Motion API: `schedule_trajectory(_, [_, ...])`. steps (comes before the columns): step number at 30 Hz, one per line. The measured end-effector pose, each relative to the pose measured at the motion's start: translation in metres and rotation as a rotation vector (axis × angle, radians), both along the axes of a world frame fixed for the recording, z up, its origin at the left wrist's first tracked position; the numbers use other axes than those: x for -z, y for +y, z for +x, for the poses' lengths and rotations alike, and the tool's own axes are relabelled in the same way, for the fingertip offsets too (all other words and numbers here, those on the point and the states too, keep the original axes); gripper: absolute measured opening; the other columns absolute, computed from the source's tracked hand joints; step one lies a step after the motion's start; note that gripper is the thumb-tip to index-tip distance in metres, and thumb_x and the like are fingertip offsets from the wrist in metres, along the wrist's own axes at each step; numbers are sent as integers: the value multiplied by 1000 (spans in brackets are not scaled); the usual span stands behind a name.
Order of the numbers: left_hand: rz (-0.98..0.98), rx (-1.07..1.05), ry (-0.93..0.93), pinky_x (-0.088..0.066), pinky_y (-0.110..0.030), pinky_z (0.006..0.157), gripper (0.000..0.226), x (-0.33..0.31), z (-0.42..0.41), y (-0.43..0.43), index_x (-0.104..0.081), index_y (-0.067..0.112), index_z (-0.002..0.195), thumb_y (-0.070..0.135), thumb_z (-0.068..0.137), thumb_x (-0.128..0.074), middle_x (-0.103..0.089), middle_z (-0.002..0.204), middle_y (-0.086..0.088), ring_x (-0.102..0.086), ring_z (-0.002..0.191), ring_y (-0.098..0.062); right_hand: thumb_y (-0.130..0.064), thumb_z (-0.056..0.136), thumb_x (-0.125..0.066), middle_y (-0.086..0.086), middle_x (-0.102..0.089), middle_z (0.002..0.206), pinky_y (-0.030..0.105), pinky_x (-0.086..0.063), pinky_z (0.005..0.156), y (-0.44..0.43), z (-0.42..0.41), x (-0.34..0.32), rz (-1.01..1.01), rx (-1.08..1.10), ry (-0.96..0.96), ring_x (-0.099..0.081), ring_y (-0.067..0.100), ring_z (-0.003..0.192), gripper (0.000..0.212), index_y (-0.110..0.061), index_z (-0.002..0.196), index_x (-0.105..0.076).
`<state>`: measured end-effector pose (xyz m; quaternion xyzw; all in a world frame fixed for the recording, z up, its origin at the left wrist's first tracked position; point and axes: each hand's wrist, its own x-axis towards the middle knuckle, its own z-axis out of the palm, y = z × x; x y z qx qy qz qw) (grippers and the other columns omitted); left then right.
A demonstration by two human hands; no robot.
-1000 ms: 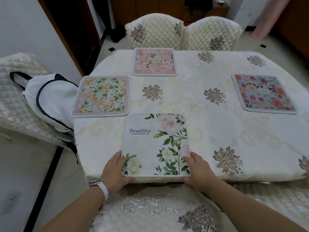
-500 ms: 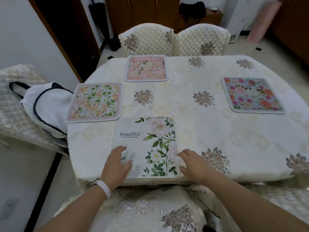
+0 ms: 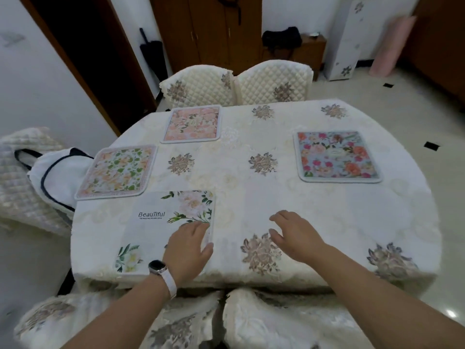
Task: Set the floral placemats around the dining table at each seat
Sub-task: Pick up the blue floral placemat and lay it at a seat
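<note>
The left hand (image 3: 189, 248), a white-strapped watch (image 3: 161, 272) on its wrist, lies flat and open on the right near part of the white "Beautiful" placemat (image 3: 161, 222), gripping nothing, while the right hand (image 3: 295, 235) hovers open with fingers spread just above the bare cream tablecloth of the surface (image 3: 327, 210), apart from that mat. Farther out lie the green-leaf placemat (image 3: 117, 171) just beyond the white one at the left edge, the pink placemat (image 3: 192, 124) before the two quilted chairs (image 3: 236, 84), and the blue floral placemat (image 3: 336, 156) on the right; a white bag (image 3: 56, 175) rests on the left chair.
</note>
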<state>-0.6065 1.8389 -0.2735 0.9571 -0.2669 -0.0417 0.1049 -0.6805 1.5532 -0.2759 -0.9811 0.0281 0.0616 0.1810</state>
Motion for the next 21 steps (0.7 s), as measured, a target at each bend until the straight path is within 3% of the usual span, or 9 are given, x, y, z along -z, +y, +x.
schedule_trajectory(9, [101,63,-90,-46,-49,99,51,-26,-46,-91,-59,21,127,49,88,-41,-59,133,-7,-55,121,-30,-38,100,-43,-2,-52,139,34,-42,100,-76,-36,-29,12,-94,-70,-48,20,125,44,-20,139,-51])
schedule_trajectory(21, [67,158,-98,-43,-47,101,56,-35,-35,-127,-59,21,129,50,89,-32,-59,134,-5,-54,122,-28,-39,100,-41,-3,-51,141,35,-42,100,-101,-70,-55,-71,24,-44,-47,20,125,44,-21,139,-49])
